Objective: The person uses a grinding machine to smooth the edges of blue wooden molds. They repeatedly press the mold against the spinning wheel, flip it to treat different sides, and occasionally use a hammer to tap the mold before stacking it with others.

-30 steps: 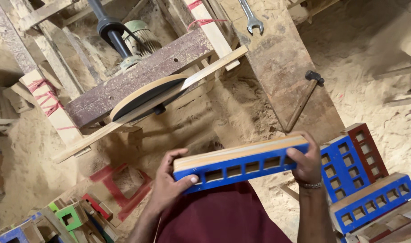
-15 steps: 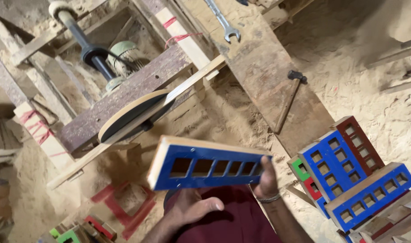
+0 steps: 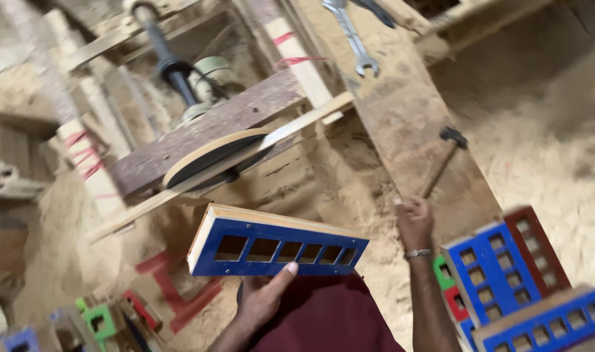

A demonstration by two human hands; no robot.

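- Our left hand (image 3: 261, 296) holds the blue frame (image 3: 278, 244) from below, the thumb pressed on its lower edge and the fingers closed under it, mostly hidden.
- The frame is a long wooden box with a blue face and a row of square openings; it hangs tilted in the air in front of us, above our dark red lap (image 3: 323, 322).
- Our right hand (image 3: 415, 221) is off the frame and reaches up to the hammer (image 3: 441, 160), which lies on a sloped plank (image 3: 402, 111). The fingers curl near the handle's lower end; we cannot tell whether they grip it.
- A spanner (image 3: 353, 36) lies higher on the same plank.
- To our right stands a stack of frames (image 3: 506, 274), blue and dark red, with a further blue one (image 3: 545, 322) at the lower edge.
- Up left, a round sanding disc (image 3: 213, 153) sits on a rough wooden beam (image 3: 206, 127), with a motor (image 3: 209, 75) behind it.
- Sawdust (image 3: 551, 163) covers the ground all around.
- Small green, red and blue blocks (image 3: 99, 319) lie at lower left.
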